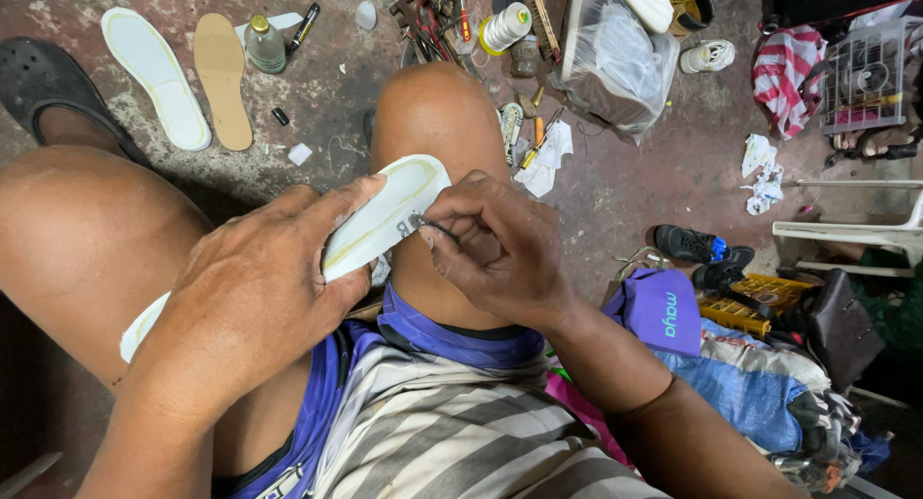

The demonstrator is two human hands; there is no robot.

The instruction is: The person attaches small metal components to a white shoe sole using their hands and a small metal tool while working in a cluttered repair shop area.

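Note:
A white shoe insole (385, 215) with a yellowish glue ring lies across my right knee. My left hand (255, 287) presses down on its middle and grips it, thumb stretched along the edge. My right hand (495, 244) has its fingers pinched around a thin dark pen-like tool whose tip touches the insole's edge where a dark mark shows. The tool itself is mostly hidden by the fingers. The insole's heel end sticks out below my left wrist.
On the floor lie a white insole (154, 76) and a tan insole (221, 76), a small bottle (264, 43), a marker (303, 28), a thread spool (507, 26), a plastic-wrapped box (615, 62), tools, rags, black shoes (697, 249) and a purple bag (663, 307).

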